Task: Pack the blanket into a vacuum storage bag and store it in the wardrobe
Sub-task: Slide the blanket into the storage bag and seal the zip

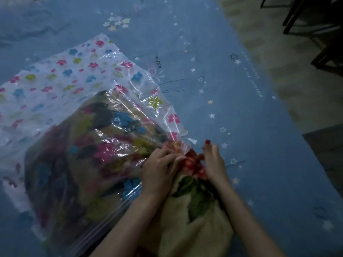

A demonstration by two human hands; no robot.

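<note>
A flower-printed vacuum bag [61,86] lies diagonally from upper left toward lower centre on a blue bedsheet [241,108], its mouth lowermost. The left hand [159,167] grips the bag's edge; the right hand [213,162] pinches the half-inserted blanket [191,219].

Most of the blanket [78,160] lies inside the vacuum bag [55,75], its pattern dimmed behind glossy plastic (glare blots parts). The bag's left side runs off the frame. The left hand [160,167] has its fingertips buried in bunched plastic. Dark furniture [319,28] is cropped top right.
</note>
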